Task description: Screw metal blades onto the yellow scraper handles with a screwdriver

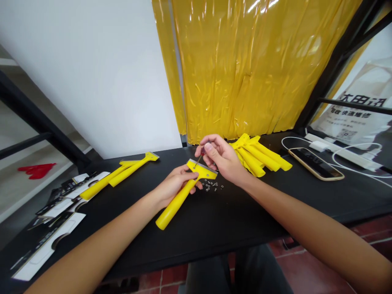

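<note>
My left hand [176, 184] is wrapped round the neck of a yellow scraper [177, 204], its handle slanting down toward the table's front. In my right hand [221, 157] is a screwdriver [202, 151] with a dark red handle, its thin shaft pointing down. The tip meets the scraper's wide head near the left one of two screw spots. A metal strip runs along the head's far edge. Just right of the scraper lie several small screws and nuts [211, 185] on the black table [245, 228].
Several yellow scrapers [263, 155] are piled at right, beside a phone [317, 163] and a white power strip [346, 152] with cables. Two more scrapers [128, 171] lie at left, near black-and-white cardboard sleeves [50, 245]. A yellow plastic curtain [245, 69] hangs behind.
</note>
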`<state>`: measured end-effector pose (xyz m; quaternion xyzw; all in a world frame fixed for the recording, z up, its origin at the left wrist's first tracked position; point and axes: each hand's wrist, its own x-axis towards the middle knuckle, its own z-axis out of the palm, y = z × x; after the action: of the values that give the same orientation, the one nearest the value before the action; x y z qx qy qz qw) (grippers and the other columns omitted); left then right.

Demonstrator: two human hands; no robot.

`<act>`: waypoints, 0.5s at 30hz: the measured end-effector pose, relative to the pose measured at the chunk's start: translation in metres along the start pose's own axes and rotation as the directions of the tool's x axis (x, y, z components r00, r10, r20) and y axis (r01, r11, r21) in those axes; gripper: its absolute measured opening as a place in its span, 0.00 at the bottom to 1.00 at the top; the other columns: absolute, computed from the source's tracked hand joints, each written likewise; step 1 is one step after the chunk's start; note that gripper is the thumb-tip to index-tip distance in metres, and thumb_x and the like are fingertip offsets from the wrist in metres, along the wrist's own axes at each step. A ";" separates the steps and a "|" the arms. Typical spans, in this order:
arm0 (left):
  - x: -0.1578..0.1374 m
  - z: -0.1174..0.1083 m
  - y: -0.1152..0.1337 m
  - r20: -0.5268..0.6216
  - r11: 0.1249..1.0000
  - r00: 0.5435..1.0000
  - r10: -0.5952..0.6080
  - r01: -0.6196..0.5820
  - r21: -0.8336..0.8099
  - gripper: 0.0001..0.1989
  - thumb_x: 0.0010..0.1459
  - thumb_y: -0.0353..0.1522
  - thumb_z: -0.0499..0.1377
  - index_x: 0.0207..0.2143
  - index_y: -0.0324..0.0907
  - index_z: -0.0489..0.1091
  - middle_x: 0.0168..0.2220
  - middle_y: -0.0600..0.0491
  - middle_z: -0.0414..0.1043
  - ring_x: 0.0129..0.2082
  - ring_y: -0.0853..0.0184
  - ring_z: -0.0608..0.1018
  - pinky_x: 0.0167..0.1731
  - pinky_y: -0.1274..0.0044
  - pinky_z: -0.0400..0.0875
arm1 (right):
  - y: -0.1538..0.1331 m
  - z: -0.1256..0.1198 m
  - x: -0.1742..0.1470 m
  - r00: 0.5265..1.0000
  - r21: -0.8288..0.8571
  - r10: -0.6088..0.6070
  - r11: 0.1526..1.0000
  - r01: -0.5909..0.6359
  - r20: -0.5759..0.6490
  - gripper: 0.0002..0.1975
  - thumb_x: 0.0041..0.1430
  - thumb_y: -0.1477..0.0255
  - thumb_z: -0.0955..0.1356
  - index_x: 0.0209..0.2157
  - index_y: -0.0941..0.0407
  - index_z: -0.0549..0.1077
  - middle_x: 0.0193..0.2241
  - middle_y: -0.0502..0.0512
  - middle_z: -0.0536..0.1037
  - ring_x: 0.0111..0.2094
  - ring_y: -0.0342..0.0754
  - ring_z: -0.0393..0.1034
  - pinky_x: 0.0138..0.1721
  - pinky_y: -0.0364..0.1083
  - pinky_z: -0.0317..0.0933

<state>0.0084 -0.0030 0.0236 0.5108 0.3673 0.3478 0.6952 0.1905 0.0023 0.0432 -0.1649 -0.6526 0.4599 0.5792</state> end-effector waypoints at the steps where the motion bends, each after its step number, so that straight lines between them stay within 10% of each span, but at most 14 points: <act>1: -0.001 0.001 0.000 -0.006 1.000 1.000 0.003 -0.003 -0.003 0.11 0.57 0.28 0.64 0.43 0.36 0.70 0.31 0.46 0.77 0.24 0.68 0.77 0.20 0.81 0.66 | 0.000 0.001 0.000 1.000 0.000 -0.006 1.000 0.006 -0.007 0.12 0.67 0.61 0.65 0.44 0.54 0.67 0.35 0.51 0.74 0.21 0.37 0.59 0.19 0.39 0.54; 15: 0.007 -0.012 -0.001 -0.151 1.000 0.988 0.013 -0.010 0.020 0.10 0.57 0.28 0.63 0.40 0.36 0.68 0.26 0.48 0.75 0.20 0.69 0.76 0.20 0.80 0.68 | 0.003 -0.012 0.006 0.976 0.038 0.006 0.999 0.003 -0.220 0.14 0.69 0.56 0.61 0.43 0.52 0.68 0.31 0.48 0.67 0.21 0.37 0.56 0.18 0.39 0.53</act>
<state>0.0017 0.0086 0.0192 0.4914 0.4194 0.3861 0.6584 0.1985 0.0135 0.0431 -0.2041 -0.5756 0.4516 0.6505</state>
